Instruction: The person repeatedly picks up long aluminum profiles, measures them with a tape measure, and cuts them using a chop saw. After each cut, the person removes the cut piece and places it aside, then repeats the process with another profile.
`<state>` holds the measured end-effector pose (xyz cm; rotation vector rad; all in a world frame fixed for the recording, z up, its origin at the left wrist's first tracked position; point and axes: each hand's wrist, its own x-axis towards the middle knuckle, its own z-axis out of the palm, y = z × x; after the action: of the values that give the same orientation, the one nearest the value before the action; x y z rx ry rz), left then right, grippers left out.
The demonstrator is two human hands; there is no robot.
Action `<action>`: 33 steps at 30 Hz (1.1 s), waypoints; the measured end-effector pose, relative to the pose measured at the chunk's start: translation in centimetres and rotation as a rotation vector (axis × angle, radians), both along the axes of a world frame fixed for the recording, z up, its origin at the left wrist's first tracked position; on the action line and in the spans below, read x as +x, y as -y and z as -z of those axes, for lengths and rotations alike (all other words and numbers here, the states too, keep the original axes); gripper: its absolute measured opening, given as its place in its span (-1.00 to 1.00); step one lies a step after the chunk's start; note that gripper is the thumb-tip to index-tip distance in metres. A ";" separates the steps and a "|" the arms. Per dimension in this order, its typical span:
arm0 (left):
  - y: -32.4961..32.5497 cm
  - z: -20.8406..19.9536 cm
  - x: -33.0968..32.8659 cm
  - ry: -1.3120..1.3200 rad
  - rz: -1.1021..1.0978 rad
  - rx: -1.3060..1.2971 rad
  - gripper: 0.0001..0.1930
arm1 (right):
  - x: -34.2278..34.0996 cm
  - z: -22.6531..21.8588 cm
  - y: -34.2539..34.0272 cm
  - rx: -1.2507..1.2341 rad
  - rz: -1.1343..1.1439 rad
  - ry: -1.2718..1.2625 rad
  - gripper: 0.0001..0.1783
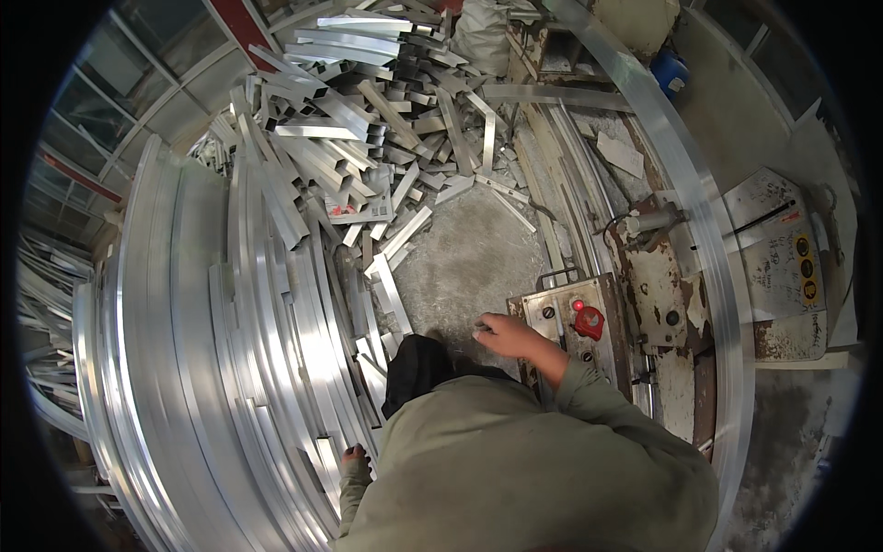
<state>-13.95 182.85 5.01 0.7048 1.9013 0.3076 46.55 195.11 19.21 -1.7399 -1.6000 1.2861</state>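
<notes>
My right hand point(504, 335) hangs over the floor just left of a worn control box point(535, 308), its fingers curled in. The palm side is turned away, so anything inside it is hidden. On the box sit a red tape measure point(589, 322), a lit red button point(578, 304) and dark knobs. Low on the left, my left hand point(355, 453) is beside the long silver aluminium profiles point(317, 368), close to the end of one bar. That hand is small and dark here, and its grip is unclear.
A heap of short aluminium offcuts point(368, 120) lies ahead on the left. Concrete floor point(469, 239) shows between heap and machine. Along the right, a long flat profile point(708, 221) curves past the rusty machine point(658, 276). A white sack point(480, 37) and blue container point(670, 72) stand farther back.
</notes>
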 end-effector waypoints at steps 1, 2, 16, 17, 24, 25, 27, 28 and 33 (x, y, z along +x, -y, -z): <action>-2.9 0.6 0.5 0.004 0.098 0.045 -0.58 | 0.6 0.3 -1.5 -0.027 0.035 -0.018 -0.42; -5.8 1.2 1.1 0.007 0.191 0.094 -0.56 | 1.6 0.7 -2.8 -0.089 0.026 -0.016 -0.43; -60.6 2.8 23.6 -0.129 0.681 0.234 -0.50 | 17.4 -2.3 -19.2 -0.108 0.640 0.090 -0.46; -64.3 2.9 26.7 -0.190 0.775 0.197 -0.53 | 18.9 -3.7 -19.6 -0.119 0.689 0.110 -0.47; -78.5 -0.1 45.7 0.013 0.928 0.467 -0.59 | 31.5 -13.6 -25.2 0.306 0.933 0.451 -0.58; -79.4 -0.5 48.4 0.010 0.948 0.511 -0.60 | 34.3 -15.0 -26.2 0.306 0.956 0.541 -0.55; -80.2 -0.5 53.5 0.056 0.965 0.539 -0.61 | 40.3 -16.7 -28.1 0.376 0.989 0.665 -0.50; -80.1 -0.4 55.8 0.075 0.984 0.568 -0.62 | 43.7 -17.4 -29.0 0.373 0.984 0.774 -0.47; -79.6 -2.4 67.1 0.199 0.983 0.636 -0.62 | 60.7 -18.6 -34.2 0.441 0.908 1.112 -0.12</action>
<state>53.19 262.42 7.42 1.8433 1.0601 0.3207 107.26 229.36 37.79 -2.5039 -1.0399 -0.5241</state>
